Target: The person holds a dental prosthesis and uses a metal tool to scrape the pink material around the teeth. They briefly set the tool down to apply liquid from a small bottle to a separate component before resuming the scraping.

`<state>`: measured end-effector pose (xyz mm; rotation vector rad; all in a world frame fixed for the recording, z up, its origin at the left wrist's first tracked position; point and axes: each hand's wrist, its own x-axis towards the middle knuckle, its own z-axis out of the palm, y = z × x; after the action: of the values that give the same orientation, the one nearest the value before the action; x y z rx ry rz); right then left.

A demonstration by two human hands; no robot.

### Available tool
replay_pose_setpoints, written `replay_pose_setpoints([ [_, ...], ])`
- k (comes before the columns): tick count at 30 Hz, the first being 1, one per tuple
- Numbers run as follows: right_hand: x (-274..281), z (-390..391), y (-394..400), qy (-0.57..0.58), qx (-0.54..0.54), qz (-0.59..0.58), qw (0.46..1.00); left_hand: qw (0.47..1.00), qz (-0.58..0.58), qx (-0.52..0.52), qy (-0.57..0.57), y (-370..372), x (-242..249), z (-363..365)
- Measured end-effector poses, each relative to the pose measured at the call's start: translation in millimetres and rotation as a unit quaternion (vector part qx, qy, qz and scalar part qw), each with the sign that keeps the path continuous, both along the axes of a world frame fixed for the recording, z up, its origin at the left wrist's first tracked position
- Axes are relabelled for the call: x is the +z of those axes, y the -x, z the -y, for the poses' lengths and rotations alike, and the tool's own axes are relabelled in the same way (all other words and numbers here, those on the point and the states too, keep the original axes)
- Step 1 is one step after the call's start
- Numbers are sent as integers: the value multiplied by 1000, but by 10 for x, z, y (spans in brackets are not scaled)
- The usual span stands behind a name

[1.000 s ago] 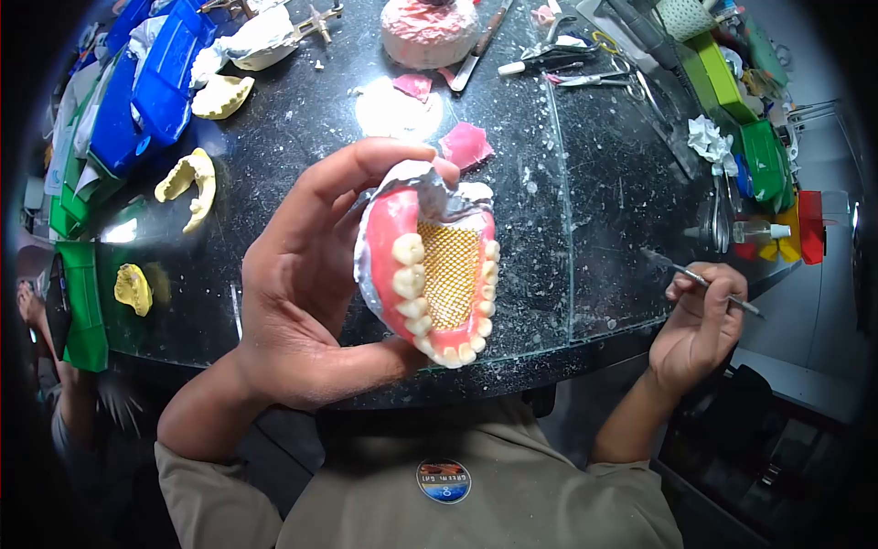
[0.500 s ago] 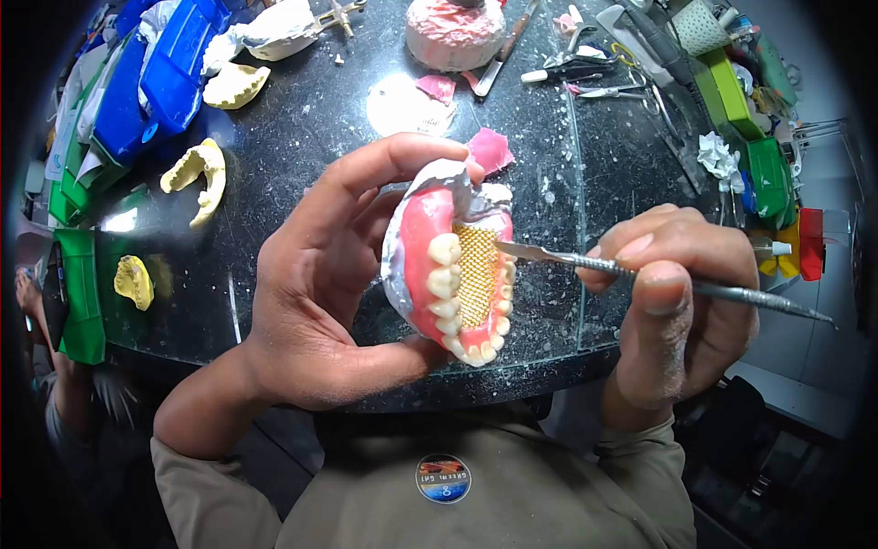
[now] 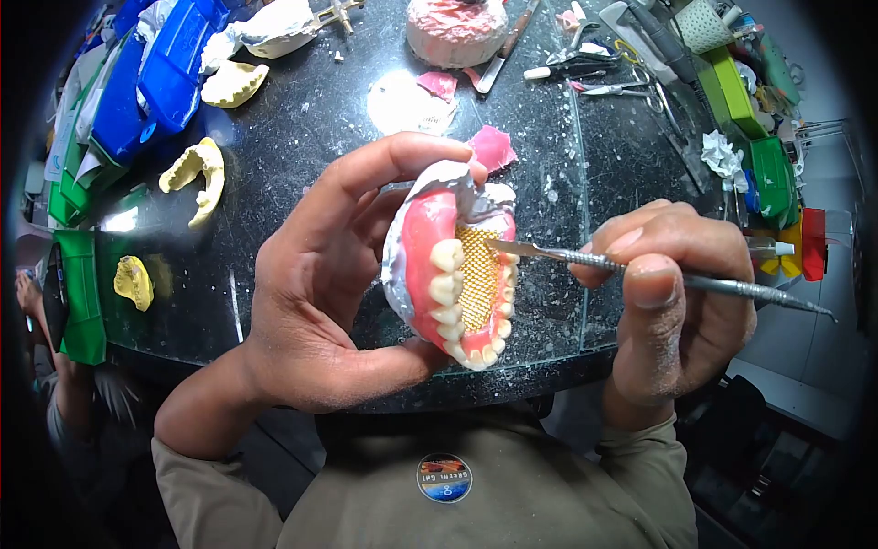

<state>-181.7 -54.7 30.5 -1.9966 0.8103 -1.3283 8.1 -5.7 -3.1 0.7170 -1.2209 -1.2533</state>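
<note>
My left hand [image 3: 311,284] is closed around a denture on a plaster model [image 3: 425,265], fingers at its top and thumb under its lower end. The denture has pink wax gums, a row of whitish teeth and a gold mesh [image 3: 479,279] across its palate. In my right hand [image 3: 681,293] a metal wax carver [image 3: 585,260] is gripped like a pen. Its flat blade tip lies at the upper edge of the mesh; whether it touches cannot be made out. The carver's other, hooked end points out to the right.
On the dark table [image 3: 283,137] lie yellowish plaster casts [image 3: 206,174] at left and pink wax pieces [image 3: 492,148] behind the denture. A round plaster block [image 3: 455,32] stands at the back, with a knife [image 3: 506,50] beside it. Blue bins [image 3: 165,73] stand left; scissors [image 3: 613,90] lie right.
My right hand and the carver have shifted slightly left, the blade tip moving a little further over the mesh. The denture has turned very slightly in my left hand.
</note>
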Motion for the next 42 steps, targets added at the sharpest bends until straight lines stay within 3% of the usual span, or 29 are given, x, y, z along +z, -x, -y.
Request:
replay_pose_setpoints([
  [42, -5, 65, 110, 47, 12, 27, 998, 1000, -8, -2, 14, 13, -3, 7],
])
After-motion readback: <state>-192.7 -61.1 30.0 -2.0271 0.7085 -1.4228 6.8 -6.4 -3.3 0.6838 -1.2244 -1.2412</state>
